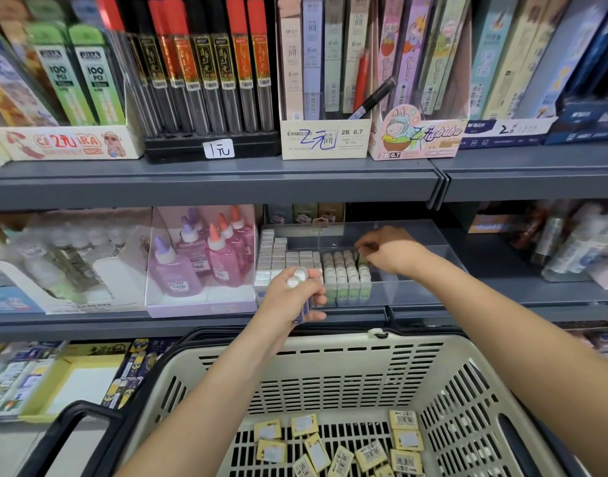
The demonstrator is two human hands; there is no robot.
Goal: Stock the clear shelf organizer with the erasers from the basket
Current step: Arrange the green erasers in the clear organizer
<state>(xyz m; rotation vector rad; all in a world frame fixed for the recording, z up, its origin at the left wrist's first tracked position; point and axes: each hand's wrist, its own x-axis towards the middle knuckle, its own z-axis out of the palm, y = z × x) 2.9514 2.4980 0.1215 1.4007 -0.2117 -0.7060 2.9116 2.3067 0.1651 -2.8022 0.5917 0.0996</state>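
Observation:
A clear shelf organizer [416,266] stands on the middle shelf, its left compartments filled with upright white erasers [282,259] and green-sleeved erasers [344,273]. My right hand [390,251] reaches into the organizer and pinches a green-sleeved eraser [363,259] at the right end of the green rows. My left hand [294,299] hovers in front of the organizer and grips a small bunch of erasers [301,282] with white ends and blue sleeves. Below, a cream plastic basket [475,390] holds several yellow-wrapped erasers [368,454] on its bottom.
Pink and purple glue bottles [206,259] in a display box stand left of the organizer. Pencil-lead tubes [206,70] and boxed refills fill the upper shelf. The organizer's right compartments show no stock. The basket's black handle [72,428] lies at lower left.

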